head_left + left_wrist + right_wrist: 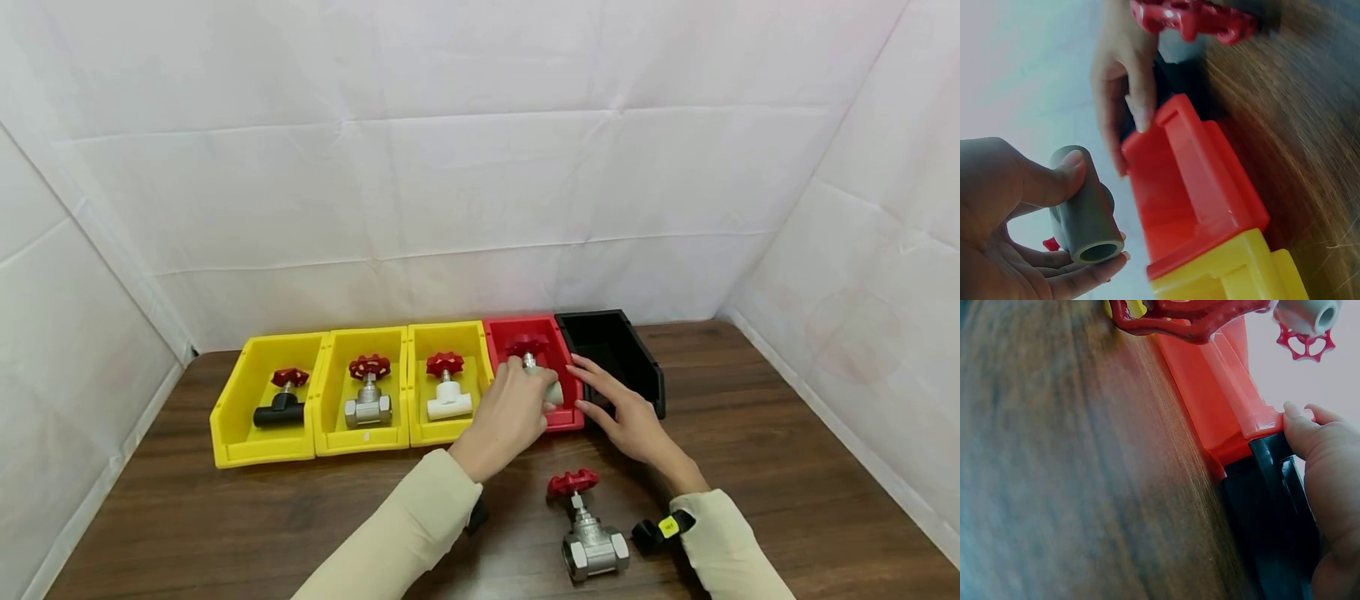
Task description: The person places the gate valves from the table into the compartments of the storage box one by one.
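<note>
My left hand (508,410) grips a grey pipe valve (1090,209) with a red handwheel, held over the red bin (572,414). In the left wrist view, the thumb lies on the valve's body and the fingers pass beneath it. My right hand (628,417) has its fingers extended, with fingertips at the red bin's right rim, beside the black bin (651,367). The right wrist view shows the thumb on the rim where these two bins meet. A large metal valve (591,546) with a red handwheel lies on the table in front of the bins.
Three yellow bins (362,442) stand in a row to the left. They hold a black valve (281,410), a metal valve (368,407) and a white valve (448,400). White sheeting (480,183) encloses the brown wooden table (765,433) at the back and sides.
</note>
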The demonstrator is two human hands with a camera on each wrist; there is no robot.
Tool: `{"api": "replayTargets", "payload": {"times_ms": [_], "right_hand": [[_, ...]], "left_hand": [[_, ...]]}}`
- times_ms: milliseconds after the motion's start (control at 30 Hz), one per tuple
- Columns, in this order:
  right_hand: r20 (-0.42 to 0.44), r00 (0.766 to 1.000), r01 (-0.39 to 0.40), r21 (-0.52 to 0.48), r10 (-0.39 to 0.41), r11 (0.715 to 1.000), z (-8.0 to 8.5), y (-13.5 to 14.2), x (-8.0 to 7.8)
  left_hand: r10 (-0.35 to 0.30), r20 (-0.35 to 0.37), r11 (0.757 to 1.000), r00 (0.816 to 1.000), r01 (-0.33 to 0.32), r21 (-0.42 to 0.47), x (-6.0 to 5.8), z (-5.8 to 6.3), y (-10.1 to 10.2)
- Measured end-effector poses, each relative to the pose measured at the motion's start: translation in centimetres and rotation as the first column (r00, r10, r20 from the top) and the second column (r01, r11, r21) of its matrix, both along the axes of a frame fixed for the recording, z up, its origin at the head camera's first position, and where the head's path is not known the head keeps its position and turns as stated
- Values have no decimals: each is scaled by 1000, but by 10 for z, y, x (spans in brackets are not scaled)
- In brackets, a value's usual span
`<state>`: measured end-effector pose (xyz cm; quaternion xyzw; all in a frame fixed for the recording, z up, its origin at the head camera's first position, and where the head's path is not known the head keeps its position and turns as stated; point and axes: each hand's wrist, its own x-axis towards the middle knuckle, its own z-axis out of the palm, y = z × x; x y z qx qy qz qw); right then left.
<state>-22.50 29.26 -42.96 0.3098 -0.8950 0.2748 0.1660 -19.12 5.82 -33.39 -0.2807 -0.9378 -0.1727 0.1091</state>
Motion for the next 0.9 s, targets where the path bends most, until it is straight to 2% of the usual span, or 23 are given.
{"api": "replayTargets", "payload": {"times_ms": [367, 733, 900], "right_hand": [[19, 1000, 12, -3, -12, 1000, 0, 0, 2], [-1, 1000, 11, -5, -11, 1000, 0, -1, 2], [-9, 1000, -8, -5, 8, 1000, 1, -1, 1]], "left_hand": [[47, 40, 997, 998, -44, -69, -21, -12, 16], [109, 90, 982, 990, -93, -163, -33, -24, 32], [130, 136, 980, 982, -107, -167, -35, -30, 37]]}}
